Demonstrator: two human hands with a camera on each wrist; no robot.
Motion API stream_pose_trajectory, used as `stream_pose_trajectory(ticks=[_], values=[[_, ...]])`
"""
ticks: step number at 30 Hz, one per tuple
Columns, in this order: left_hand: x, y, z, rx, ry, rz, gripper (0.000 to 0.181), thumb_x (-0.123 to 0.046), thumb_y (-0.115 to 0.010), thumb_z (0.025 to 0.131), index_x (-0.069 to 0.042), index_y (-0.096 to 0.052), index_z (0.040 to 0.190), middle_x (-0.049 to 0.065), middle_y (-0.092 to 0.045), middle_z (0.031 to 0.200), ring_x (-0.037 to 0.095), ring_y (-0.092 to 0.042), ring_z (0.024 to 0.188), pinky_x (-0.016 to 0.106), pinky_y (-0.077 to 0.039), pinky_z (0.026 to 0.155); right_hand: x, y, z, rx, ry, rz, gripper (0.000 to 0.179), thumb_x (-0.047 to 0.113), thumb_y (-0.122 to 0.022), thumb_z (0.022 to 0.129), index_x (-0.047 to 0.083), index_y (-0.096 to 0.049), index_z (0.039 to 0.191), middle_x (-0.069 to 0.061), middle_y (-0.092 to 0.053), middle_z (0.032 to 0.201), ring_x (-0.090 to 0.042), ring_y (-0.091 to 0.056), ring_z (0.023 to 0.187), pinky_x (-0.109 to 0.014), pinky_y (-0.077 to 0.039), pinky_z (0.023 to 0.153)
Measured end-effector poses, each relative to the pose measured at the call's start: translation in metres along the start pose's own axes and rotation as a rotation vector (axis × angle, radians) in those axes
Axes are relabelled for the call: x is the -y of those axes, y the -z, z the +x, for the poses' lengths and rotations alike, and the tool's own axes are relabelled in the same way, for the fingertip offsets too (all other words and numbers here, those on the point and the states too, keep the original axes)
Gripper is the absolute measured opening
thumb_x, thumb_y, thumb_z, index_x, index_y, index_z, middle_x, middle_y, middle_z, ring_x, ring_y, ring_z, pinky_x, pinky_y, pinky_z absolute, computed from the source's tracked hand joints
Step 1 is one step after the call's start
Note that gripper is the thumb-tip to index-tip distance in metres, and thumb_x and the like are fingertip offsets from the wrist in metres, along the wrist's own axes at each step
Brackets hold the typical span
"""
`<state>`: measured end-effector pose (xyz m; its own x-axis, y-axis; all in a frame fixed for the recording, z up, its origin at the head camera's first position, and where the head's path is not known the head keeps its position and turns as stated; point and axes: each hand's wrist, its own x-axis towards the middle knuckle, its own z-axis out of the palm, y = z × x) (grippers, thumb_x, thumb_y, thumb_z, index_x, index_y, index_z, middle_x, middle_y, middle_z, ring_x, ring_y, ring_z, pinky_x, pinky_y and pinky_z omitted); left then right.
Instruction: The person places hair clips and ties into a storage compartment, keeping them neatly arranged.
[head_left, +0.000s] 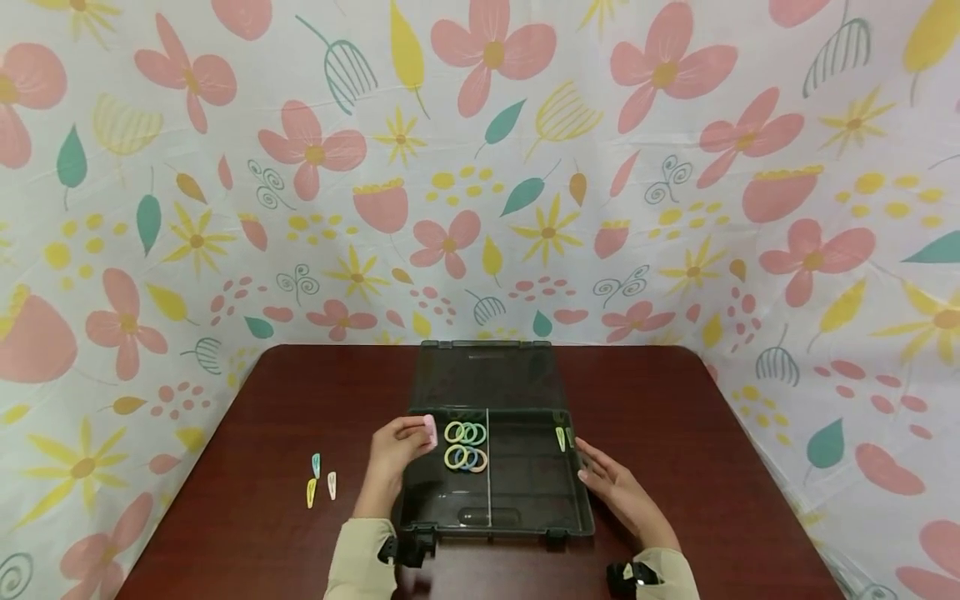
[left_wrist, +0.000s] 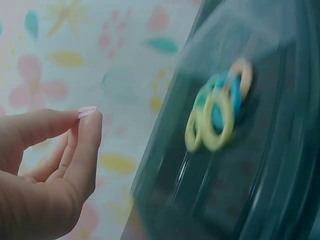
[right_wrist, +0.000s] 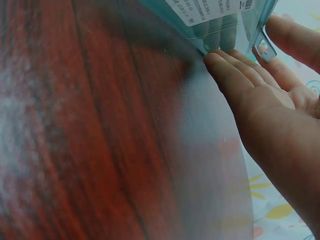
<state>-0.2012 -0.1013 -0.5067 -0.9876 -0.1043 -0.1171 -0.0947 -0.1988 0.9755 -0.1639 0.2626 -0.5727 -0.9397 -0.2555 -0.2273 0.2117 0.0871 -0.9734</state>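
Room above box (head_left: 532, 492), divider (head_left: 488, 492) inside

Pink clip (left_wrist: 87, 112); yellow, green, blue, peach rings (left_wrist: 217, 119); smoky translucent case (head_left: 532, 485); red-brown table (head_left: 675, 417); white floral backdrop (head_left: 480, 237).

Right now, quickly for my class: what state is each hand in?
Left hand: closed, pinching a pink clip.
Right hand: open, touching the box's side.

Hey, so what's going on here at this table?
A person's left hand pinches a pink clip by the left side of an open box, while the right hand touches its right side. Rings lie left of the divider, a green clip right of it. Three more clips lie on the table, left of the box.
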Motion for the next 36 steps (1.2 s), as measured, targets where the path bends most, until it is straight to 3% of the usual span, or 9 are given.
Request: stream_pose_trajectory(ticks=[3, 7, 11, 14, 19, 26, 36], values=[[0.004, -0.022, 0.001, 0.096, 0.019, -0.051, 0.027, 0.010, -0.065, 0.084, 0.019, -0.058, 0.109, 0.013, -0.070, 0.087, 0.015, -0.067, 0.073, 0.028, -0.060, 0.069, 0.001, -0.001, 0.000, 0.003, -0.005, 0.003, 0.061, 0.019, -0.052, 0.101, 0.019, -0.022, 0.154, -0.012, -0.007, 0.160, -0.034, -0.006, 0.145, -0.058, -0.021, 0.115], [0.005, -0.051, 0.004, 0.203, 0.089, -0.078, 0.029, 0.004, -0.066, 0.087, 0.015, -0.058, 0.113, 0.012, -0.068, 0.091, 0.015, -0.066, 0.074, 0.031, -0.060, 0.073, 0.002, -0.001, 0.001, 0.000, -0.004, 0.011, 0.061, 0.019, -0.052, 0.101, 0.019, -0.023, 0.154, -0.011, -0.008, 0.160, -0.035, -0.006, 0.145, -0.058, -0.020, 0.115], [0.005, -0.076, 0.011, 0.280, 0.184, -0.121, 0.032, 0.001, -0.066, 0.089, 0.011, -0.058, 0.118, 0.014, -0.063, 0.096, 0.016, -0.065, 0.074, 0.034, -0.060, 0.078, 0.001, -0.001, 0.001, -0.004, 0.004, 0.003, 0.061, 0.018, -0.052, 0.101, 0.019, -0.023, 0.154, -0.012, -0.008, 0.160, -0.034, -0.007, 0.145, -0.058, -0.020, 0.115], [0.005, -0.094, 0.016, 0.312, 0.218, -0.130, 0.032, 0.002, -0.065, 0.089, 0.010, -0.058, 0.119, 0.017, -0.063, 0.099, 0.016, -0.065, 0.074, 0.035, -0.059, 0.080, 0.000, 0.000, 0.001, -0.003, 0.006, -0.002, 0.061, 0.017, -0.051, 0.101, 0.019, -0.022, 0.154, -0.012, -0.008, 0.160, -0.034, -0.006, 0.146, -0.058, -0.020, 0.115], [0.007, -0.125, 0.021, 0.294, 0.248, -0.061, 0.027, 0.004, -0.066, 0.087, 0.008, -0.063, 0.113, 0.018, -0.066, 0.097, 0.018, -0.066, 0.075, 0.038, -0.059, 0.080, 0.000, -0.001, 0.001, -0.012, 0.000, 0.001, 0.061, 0.018, -0.052, 0.101, 0.018, -0.022, 0.154, -0.012, -0.009, 0.160, -0.035, -0.007, 0.145, -0.059, -0.021, 0.114], [0.034, -0.160, 0.027, 0.224, 0.272, 0.034, 0.017, 0.007, -0.068, 0.084, 0.006, -0.068, 0.101, 0.015, -0.068, 0.088, 0.021, -0.068, 0.075, 0.037, -0.061, 0.073, 0.002, -0.003, 0.002, -0.014, 0.005, -0.016, 0.062, 0.018, -0.053, 0.100, 0.015, -0.022, 0.154, -0.018, -0.008, 0.159, -0.039, -0.007, 0.144, -0.060, -0.022, 0.113], [0.061, -0.182, 0.033, 0.084, 0.332, 0.157, 0.016, 0.015, -0.066, 0.078, 0.010, -0.068, 0.093, 0.016, -0.067, 0.078, 0.019, -0.065, 0.063, 0.034, -0.061, 0.065, 0.000, -0.002, 0.002, -0.005, 0.026, -0.019, 0.063, 0.017, -0.052, 0.100, 0.014, -0.021, 0.154, -0.019, -0.010, 0.159, -0.037, -0.008, 0.144, -0.058, -0.023, 0.114]])
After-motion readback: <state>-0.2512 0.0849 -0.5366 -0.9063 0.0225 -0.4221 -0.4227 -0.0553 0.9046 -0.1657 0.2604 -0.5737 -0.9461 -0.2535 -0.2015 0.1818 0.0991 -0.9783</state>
